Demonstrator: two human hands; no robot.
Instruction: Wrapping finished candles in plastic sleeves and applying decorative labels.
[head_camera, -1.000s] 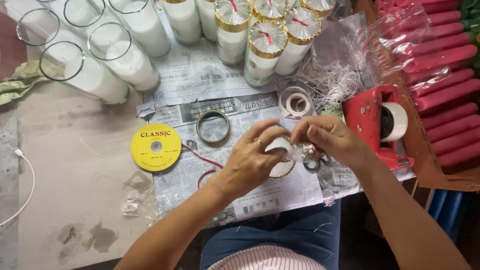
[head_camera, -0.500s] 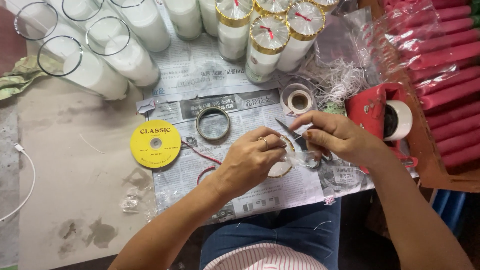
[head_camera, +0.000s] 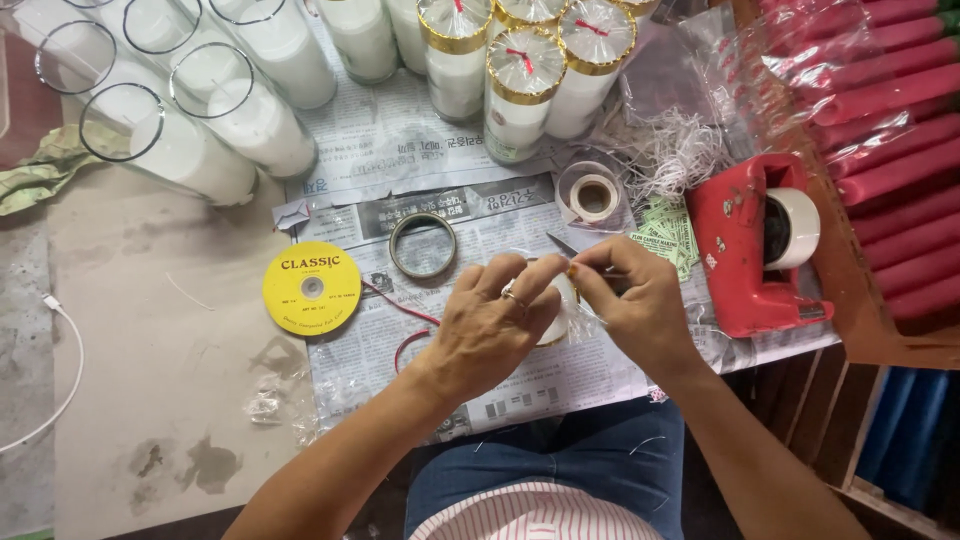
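Item in hand: a glass candle (head_camera: 560, 310), white, lying on its side on the newspaper (head_camera: 500, 390), mostly hidden under our two hands. Our left hand (head_camera: 495, 325) is curled over its body, fingers closed on it; our right hand (head_camera: 635, 310) pinches something small and thin at the candle's top end, thumb and forefinger pressed together, and we cannot tell what it is. Handling, as we judge it: glass wall smooth and breakable, solid with wax, so fairly heavy; best held round the middle of the body, not by the rim. Just beyond our fingertips: scissors (head_camera: 562, 245), partly covered. Farther out past the left hand: a tape ring (head_camera: 423, 245) and a yellow ribbon spool (head_camera: 312, 288). Outboard of the right hand: a red tape dispenser (head_camera: 752, 250). Well beyond the grip: upright candles with gold bands (head_camera: 525, 90).
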